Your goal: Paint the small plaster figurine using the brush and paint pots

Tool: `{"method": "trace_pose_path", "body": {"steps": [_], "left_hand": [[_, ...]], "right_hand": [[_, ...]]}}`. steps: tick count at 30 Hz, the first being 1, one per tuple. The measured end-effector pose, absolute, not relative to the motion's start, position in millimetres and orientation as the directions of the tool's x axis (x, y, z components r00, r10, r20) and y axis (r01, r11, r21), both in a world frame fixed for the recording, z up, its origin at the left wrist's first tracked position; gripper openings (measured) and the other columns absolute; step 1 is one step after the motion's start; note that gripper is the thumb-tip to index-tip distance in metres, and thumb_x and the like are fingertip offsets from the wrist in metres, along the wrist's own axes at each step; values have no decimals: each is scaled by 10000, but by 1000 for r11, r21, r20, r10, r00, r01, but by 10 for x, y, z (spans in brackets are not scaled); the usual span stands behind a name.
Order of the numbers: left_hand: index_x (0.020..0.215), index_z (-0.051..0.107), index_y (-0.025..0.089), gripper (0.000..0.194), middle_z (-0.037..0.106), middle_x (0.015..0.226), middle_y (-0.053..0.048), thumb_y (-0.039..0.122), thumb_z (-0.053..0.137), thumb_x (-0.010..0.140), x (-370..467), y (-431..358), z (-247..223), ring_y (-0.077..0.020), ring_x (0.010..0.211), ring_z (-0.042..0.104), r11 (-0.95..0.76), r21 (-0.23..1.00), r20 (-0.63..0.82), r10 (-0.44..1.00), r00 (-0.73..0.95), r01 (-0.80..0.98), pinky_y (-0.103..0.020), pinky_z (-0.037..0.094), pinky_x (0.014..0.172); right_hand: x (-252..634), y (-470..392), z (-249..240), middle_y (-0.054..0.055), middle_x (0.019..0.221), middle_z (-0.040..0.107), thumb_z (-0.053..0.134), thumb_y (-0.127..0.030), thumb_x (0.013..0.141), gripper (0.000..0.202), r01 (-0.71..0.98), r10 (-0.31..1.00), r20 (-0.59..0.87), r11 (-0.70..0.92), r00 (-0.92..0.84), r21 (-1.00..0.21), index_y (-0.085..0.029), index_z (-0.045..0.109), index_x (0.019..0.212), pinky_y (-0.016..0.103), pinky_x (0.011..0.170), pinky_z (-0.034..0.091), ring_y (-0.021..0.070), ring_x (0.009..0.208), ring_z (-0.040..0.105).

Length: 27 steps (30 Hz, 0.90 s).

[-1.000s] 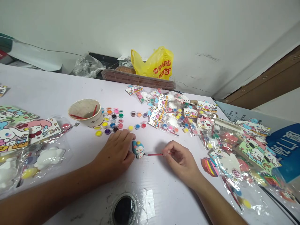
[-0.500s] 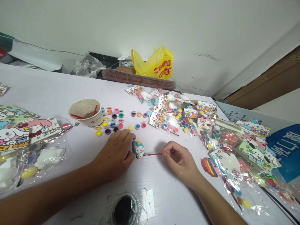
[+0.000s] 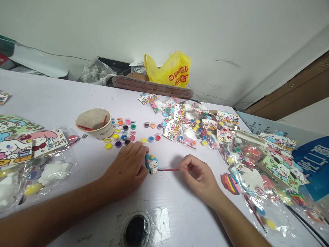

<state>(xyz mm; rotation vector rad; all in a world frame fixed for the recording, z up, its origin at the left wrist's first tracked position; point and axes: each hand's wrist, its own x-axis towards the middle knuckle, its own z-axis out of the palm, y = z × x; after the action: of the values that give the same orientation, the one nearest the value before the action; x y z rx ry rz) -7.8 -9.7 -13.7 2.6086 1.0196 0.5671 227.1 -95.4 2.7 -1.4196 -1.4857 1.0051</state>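
Observation:
A small blue and white figurine [image 3: 152, 164] with a yellow spot on its head rests on the white table [image 3: 144, 212]. My left hand [image 3: 130, 166] is closed at its left side, fingers and thumb gripping its edge. From the right, my right hand [image 3: 196, 176] pinches a thin red paintbrush [image 3: 169, 169]. Its dark tip meets the lower right of the figurine. Beyond my left hand lie strips of small paint pots [image 3: 125, 137] in several colours.
A paper cup [image 3: 95, 123] with murky liquid and red brushes stands behind my left arm. Bagged figurine kits lie to the left [image 3: 48, 171] and right [image 3: 257, 178]. A round black grommet [image 3: 136, 230] sits near the front. Against the wall is a yellow plastic bag [image 3: 169, 70].
Almost nothing differs. My right hand and the paintbrush have shifted very slightly to the right, with the brush tip still at the figurine. My left hand has stayed put.

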Motion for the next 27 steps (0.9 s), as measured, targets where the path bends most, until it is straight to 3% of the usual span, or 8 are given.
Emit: {"method": "trace_pose_path", "body": {"steps": [27], "left_hand": [[1056,485,151,336,505,989,-83,76,412,737,-66,-93,-139,-255,904,457,-707,393,253,698,670,588,-431,407,805]], "right_hand": [[2269,-956,47,-20,712,515,547,-163,875,92,351,1000,27,26,-3,-936,-205,555,794,263,635,386,144,671,465]]}}
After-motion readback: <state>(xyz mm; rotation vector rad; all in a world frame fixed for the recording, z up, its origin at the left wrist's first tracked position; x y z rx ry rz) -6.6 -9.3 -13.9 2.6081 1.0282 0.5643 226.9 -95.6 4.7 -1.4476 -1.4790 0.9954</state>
